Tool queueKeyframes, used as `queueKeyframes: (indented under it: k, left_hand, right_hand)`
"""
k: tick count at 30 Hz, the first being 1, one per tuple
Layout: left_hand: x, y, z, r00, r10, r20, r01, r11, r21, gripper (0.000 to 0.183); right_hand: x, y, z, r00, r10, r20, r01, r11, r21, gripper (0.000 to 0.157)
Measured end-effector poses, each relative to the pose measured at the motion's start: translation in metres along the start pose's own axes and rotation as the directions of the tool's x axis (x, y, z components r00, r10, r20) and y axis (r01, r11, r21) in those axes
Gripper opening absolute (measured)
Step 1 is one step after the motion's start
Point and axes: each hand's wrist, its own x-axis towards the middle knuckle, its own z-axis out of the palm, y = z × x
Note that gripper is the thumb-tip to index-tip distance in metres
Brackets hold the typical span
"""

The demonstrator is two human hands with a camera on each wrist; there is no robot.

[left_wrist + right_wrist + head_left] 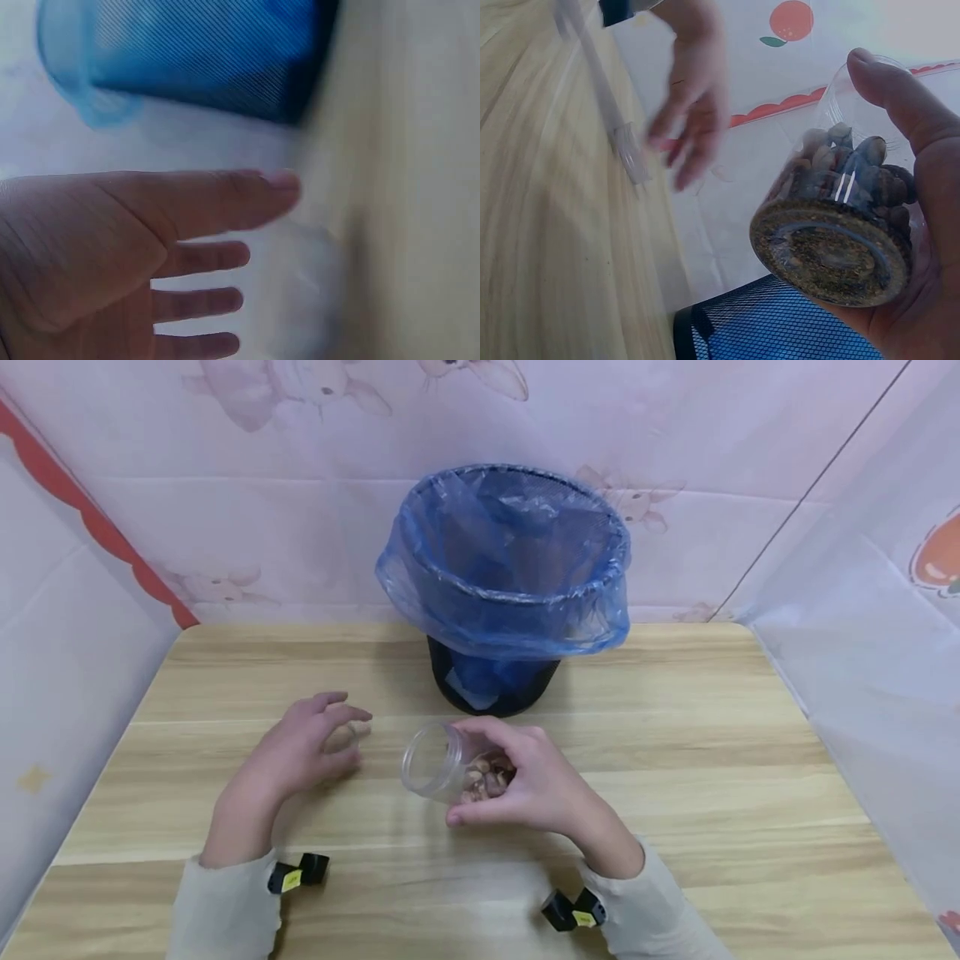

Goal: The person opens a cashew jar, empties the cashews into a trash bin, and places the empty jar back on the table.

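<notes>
My right hand (pixel 528 777) grips a clear plastic jar (pixel 433 764), thumb and fingers round its sides. The jar has no lid on it and is tipped, its mouth facing left in the head view. Brown nut-like pieces (pixel 855 169) lie inside, with fine crumbs over its bottom (pixel 829 255). My left hand (pixel 303 747) hovers low over the left part of the table, its fingers spread and apart from the thumb in the left wrist view. A clear lid-like piece (pixel 630 154) is on the table just under its fingertips, blurred in the left wrist view.
A black mesh bin (pixel 495 685) lined with a blue plastic bag (pixel 502 618) stands at the back of the wooden table (pixel 712 735), just beyond the jar. Printed pink and white sheets (pixel 300 527) enclose the back and sides.
</notes>
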Motion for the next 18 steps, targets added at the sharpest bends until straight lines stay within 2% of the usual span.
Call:
queueKeyframes:
  k: [1, 2, 3, 4, 5, 8, 10, 11, 12, 14, 16, 18]
  left_hand:
    - [-0.001, 0.009, -0.004, 0.997, 0.049, -0.067, -0.049, 0.999, 0.0, 0.042]
    - [-0.002, 0.019, -0.008, 0.984, 0.103, -0.146, -0.104, 0.995, 0.0, 0.039]
    - [-0.002, 0.031, -0.013, 0.959, 0.16, -0.232, -0.165, 0.986, 0.002, 0.037]
    - [-0.001, 0.042, -0.019, 0.923, 0.22, -0.317, -0.229, 0.973, 0.011, 0.035]
    - [0.0, 0.053, -0.024, 0.877, 0.271, -0.398, -0.287, 0.958, 0.018, 0.034]
    - [0.006, 0.081, -0.039, 0.729, 0.362, -0.58, -0.417, 0.908, 0.043, 0.031]
    - [0.013, 0.093, -0.047, 0.645, 0.399, -0.652, -0.465, 0.882, 0.08, 0.031]
    - [0.016, 0.099, -0.05, 0.607, 0.42, -0.675, -0.482, 0.87, 0.108, 0.031]
    - [0.02, 0.104, -0.053, 0.576, 0.44, -0.689, -0.496, 0.858, 0.133, 0.032]
    - [0.025, 0.112, -0.058, 0.526, 0.48, -0.702, -0.52, 0.835, 0.181, 0.033]
    - [0.03, 0.118, -0.061, 0.491, 0.511, -0.705, -0.538, 0.815, 0.217, 0.034]
    - [0.034, 0.122, -0.062, 0.465, 0.534, -0.707, -0.557, 0.797, 0.236, 0.033]
  right_hand:
    - [0.0, -0.001, -0.001, 1.0, 0.0, -0.003, 0.0, 1.0, 0.003, 0.081]
    - [-0.001, -0.001, -0.001, 1.0, -0.006, -0.007, 0.006, 1.0, 0.004, 0.081]
    - [-0.001, -0.002, -0.002, 1.0, -0.014, -0.011, 0.014, 1.0, 0.003, 0.081]
    - [-0.002, -0.003, -0.003, 1.0, -0.025, -0.018, 0.025, 1.0, 0.0, 0.081]
    - [-0.002, -0.004, -0.005, 0.999, -0.04, -0.028, 0.039, 0.999, -0.007, 0.082]
    - [-0.003, -0.008, -0.01, 0.995, -0.08, -0.065, 0.078, 0.997, -0.028, 0.084]
    - [-0.003, -0.01, -0.014, 0.991, -0.1, -0.091, 0.098, 0.995, -0.03, 0.084]
    - [-0.003, -0.01, -0.016, 0.989, -0.106, -0.103, 0.103, 0.994, -0.029, 0.084]
    - [-0.004, -0.011, -0.017, 0.988, -0.109, -0.11, 0.107, 0.994, -0.024, 0.084]
    - [-0.004, -0.012, -0.019, 0.987, -0.114, -0.118, 0.113, 0.994, -0.013, 0.084]
    - [-0.005, -0.014, -0.021, 0.986, -0.116, -0.119, 0.117, 0.993, -0.002, 0.084]
    - [-0.006, -0.015, -0.023, 0.986, -0.115, -0.119, 0.115, 0.993, -0.005, 0.084]
